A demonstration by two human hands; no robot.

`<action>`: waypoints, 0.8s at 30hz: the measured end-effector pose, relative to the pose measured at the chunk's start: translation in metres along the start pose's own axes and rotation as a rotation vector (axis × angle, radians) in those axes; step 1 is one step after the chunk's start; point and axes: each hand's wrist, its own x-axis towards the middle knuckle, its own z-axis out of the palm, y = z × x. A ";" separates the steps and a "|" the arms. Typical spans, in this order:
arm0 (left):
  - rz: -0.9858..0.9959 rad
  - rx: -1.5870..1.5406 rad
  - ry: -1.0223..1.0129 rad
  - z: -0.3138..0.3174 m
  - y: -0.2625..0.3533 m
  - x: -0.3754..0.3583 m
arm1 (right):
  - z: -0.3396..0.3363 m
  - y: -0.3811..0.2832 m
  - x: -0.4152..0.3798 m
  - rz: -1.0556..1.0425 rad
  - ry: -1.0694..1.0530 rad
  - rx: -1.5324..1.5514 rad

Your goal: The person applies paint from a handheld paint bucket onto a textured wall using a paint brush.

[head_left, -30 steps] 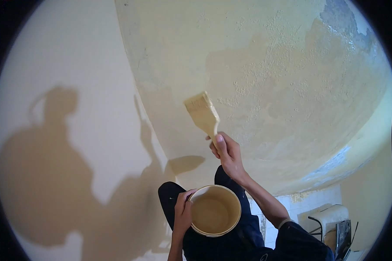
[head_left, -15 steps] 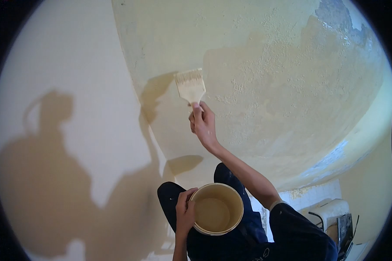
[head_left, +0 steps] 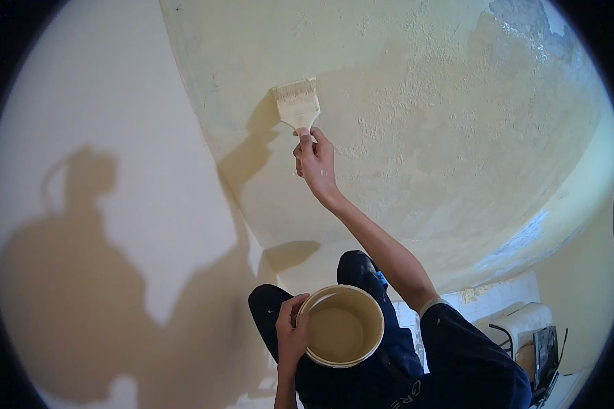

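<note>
My right hand (head_left: 315,162) is wrapped round the handle of a wide, cream-coloured brush (head_left: 297,103), its bristles up against the yellowish wall (head_left: 252,48). Darker, damp-looking colour and rough bumps cover the wall right of the brush. Low in the view, my left hand (head_left: 293,332) grips the left rim of a round bucket (head_left: 376,320) above my lap. Inside the bucket is a pale tan liquid (head_left: 338,334).
A plain whitish wall (head_left: 129,88) meets the yellowish one at a corner on the left and carries large shadows. Peeling patches (head_left: 518,242) show at the right. A pale chair-like object (head_left: 529,320) with dark items stands at the lower right.
My right hand and the brush have moved up the wall. My left hand and the bucket have hardly shifted.
</note>
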 end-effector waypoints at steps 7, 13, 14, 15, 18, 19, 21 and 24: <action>-0.049 -0.027 0.004 0.002 -0.004 0.000 | -0.016 0.036 -0.039 0.150 -0.002 -0.016; -0.056 -0.045 -0.025 0.001 -0.006 0.001 | -0.008 0.014 -0.013 -0.109 0.009 -0.080; -0.050 -0.030 -0.023 0.002 -0.004 0.001 | -0.005 0.008 -0.006 -0.100 0.016 -0.081; -0.040 -0.015 -0.020 0.002 -0.002 0.001 | -0.003 -0.001 -0.001 -0.058 0.024 -0.036; -0.070 -0.031 -0.018 0.002 -0.008 0.002 | -0.006 0.010 -0.002 0.015 0.045 0.010; -0.069 -0.030 -0.019 0.002 -0.006 0.001 | -0.013 0.025 -0.010 0.007 0.019 -0.027; -0.060 -0.046 -0.008 0.003 -0.003 0.002 | -0.025 0.054 -0.033 0.069 -0.008 -0.054; -0.047 -0.084 -0.008 0.001 -0.010 0.001 | -0.048 0.094 -0.079 0.290 -0.031 -0.039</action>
